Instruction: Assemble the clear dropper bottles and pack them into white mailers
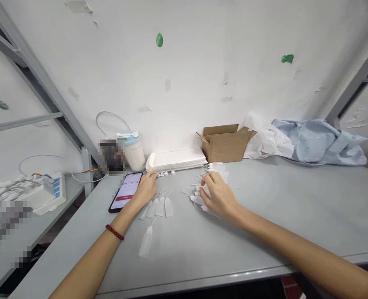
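Note:
My left hand [147, 186] is at the phone's right edge, its fingertips pressed together at small white caps [163, 174]; whether one is pinched is hidden. Several translucent plastic squeeze bottles [168, 207] with thin curved nozzles lie in a row below it. One more squeeze bottle [145, 243] lies nearer the table's front. My right hand [217, 193] rests over a second group of such bottles [197, 200], thumb and fingers curled around one of them. Its palm hides part of this group, and nozzles stick out to the left.
A phone [126, 193] showing a timer lies at left. Behind stand a lidded white tub [134, 153], a flat white stack [177, 159] and an open cardboard box [224, 145]. A white plastic bag [265, 139] and blue cloth [317, 141] sit at back right.

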Demonstrator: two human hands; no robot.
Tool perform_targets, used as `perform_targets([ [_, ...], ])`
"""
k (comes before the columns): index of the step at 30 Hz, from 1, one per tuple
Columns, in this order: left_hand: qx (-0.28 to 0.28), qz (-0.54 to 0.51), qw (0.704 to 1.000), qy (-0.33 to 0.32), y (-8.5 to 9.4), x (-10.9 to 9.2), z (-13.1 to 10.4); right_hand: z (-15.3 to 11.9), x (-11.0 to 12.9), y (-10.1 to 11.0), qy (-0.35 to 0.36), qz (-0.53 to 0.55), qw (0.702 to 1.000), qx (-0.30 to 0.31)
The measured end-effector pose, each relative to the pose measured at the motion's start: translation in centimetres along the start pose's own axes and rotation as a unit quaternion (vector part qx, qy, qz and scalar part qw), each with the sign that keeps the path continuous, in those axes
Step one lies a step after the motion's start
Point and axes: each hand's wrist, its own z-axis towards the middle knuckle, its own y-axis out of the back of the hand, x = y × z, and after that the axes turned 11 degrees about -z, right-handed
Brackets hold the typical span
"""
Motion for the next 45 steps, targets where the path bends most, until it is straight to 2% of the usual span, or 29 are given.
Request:
perform_targets([
  [5, -0.002, 0.001, 1.0, 0.009, 0.1, -0.1, 0.0, -0.4, 0.8, 0.2, 0.146, -0.015, 0.988, -0.046],
  [8, -0.002, 0.009, 1.0, 0.023, 0.2, -0.3, 0.0, -1.0, 2.1, 0.3, 0.232, -0.013, 0.972, -0.019],
  [11, 0.003, 0.016, 0.999, 0.038, 0.2, -0.4, -0.1, -1.6, 3.7, 0.2, 0.292, -0.013, 0.955, 0.041],
  [16, 0.012, 0.024, 0.998, 0.055, 0.3, -0.3, -0.2, -1.7, 5.2, -0.4, 0.278, -0.034, 0.955, 0.101],
  [22, 0.015, 0.034, 0.996, 0.078, 0.5, -0.3, -0.3, -1.4, 5.4, -0.8, 0.262, -0.01, 0.955, 0.141],
  [33, 0.014, 0.008, 0.996, 0.083, 0.9, -1.3, -0.6, -1.5, 5.3, -1.0, 0.249, 0.008, 0.956, 0.156],
  [41, -0.005, -0.104, 0.992, 0.078, 1.4, -3.6, -0.5, -1.7, 4.9, -0.9, 0.241, -0.013, 0.96, 0.141],
  [43, -0.008, -0.172, 0.981, 0.092, 1.7, -4.4, -0.5, -1.7, 4.8, -1.2, 0.24, -0.021, 0.962, 0.129],
  [45, -0.009, -0.278, 0.953, 0.12, 2.1, -5.1, -0.5, -1.8, 4.6, -1.4, 0.236, -0.025, 0.965, 0.114],
])
